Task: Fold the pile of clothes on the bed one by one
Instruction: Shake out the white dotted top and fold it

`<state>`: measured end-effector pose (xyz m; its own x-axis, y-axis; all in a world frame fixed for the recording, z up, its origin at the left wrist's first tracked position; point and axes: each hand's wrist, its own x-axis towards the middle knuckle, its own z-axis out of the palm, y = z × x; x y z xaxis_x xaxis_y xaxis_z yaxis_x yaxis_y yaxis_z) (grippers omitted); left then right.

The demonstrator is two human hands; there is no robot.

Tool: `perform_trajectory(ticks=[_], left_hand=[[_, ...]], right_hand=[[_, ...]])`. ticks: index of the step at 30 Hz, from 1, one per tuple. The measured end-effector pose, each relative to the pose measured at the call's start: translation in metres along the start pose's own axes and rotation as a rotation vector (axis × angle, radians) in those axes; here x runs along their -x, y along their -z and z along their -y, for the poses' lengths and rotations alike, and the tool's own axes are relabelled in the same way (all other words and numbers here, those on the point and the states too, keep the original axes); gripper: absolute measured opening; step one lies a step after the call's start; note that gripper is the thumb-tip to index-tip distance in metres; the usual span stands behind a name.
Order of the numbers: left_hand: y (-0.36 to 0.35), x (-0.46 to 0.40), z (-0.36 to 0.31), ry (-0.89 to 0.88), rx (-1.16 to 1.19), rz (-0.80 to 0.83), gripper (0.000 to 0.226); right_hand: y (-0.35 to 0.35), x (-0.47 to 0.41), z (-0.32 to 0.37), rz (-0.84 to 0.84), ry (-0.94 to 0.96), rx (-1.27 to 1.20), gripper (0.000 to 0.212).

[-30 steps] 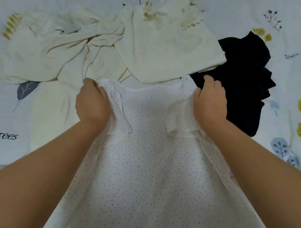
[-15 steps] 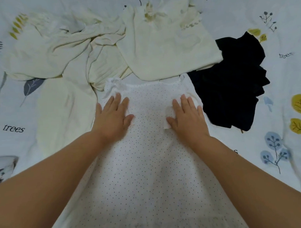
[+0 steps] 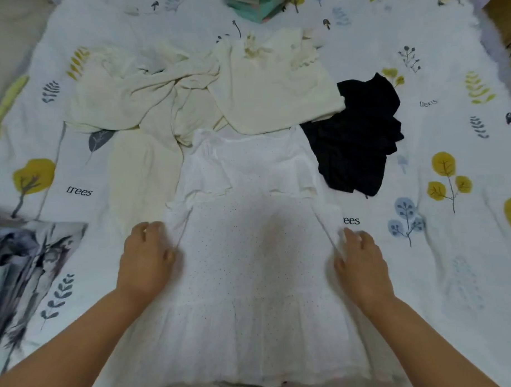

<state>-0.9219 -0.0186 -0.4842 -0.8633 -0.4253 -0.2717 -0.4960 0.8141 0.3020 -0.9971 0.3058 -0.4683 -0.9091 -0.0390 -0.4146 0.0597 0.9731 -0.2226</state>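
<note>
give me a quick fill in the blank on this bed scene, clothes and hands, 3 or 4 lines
1. The dotted white dress lies spread out on the ____.
2. The garment right of the dress's top, beside the cream top, is coloured ____.
3. The left hand and right hand are at the dress's two ____ edges.
4. The word printed on the sheet left of the cream clothes is ____.

Missing words: bed; black; side; trees
</note>
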Motion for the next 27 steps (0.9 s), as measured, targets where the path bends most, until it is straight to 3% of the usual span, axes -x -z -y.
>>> perform_trajectory(ticks=[5, 8, 15, 18, 20, 22, 25, 27], left_hand=[[-0.002, 0.029, 0.02, 0.246, 0.073, 0.171, 0.043], [0.006, 0.041, 0.025, 0.282, 0.016, 0.2, 0.018], [0.024, 0.057, 0.031, 0.171, -0.104, 0.112, 0.028], [0.03, 0.067, 0.006, 0.034, -0.082, 0.015, 0.006], [0.029, 0.076, -0.017, -0.028, -0.077, 0.031, 0.014], [0.023, 0.086, -0.039, -0.071, -0.023, 0.18, 0.027], [0.013, 0.097, -0.057, 0.059, 0.373, 0.629, 0.039], [0.009, 0.1, -0.055, 0.051, 0.463, 0.708, 0.031]], right_hand=[[-0.004, 0.031, -0.024, 0.101, -0.188, -0.013, 0.052], [-0.009, 0.038, -0.031, 0.148, -0.244, -0.018, 0.05], [0.001, 0.057, -0.021, 0.054, -0.182, -0.041, 0.011], [0.007, 0.072, 0.0, -0.004, -0.069, 0.006, 0.013], [0.008, 0.083, 0.017, -0.004, 0.03, 0.019, 0.013], [0.005, 0.094, 0.033, 0.059, 0.154, 0.004, 0.024], [-0.003, 0.105, 0.048, 0.316, 0.266, -0.151, 0.049], [-0.008, 0.109, 0.047, 0.459, 0.307, -0.262, 0.047]])
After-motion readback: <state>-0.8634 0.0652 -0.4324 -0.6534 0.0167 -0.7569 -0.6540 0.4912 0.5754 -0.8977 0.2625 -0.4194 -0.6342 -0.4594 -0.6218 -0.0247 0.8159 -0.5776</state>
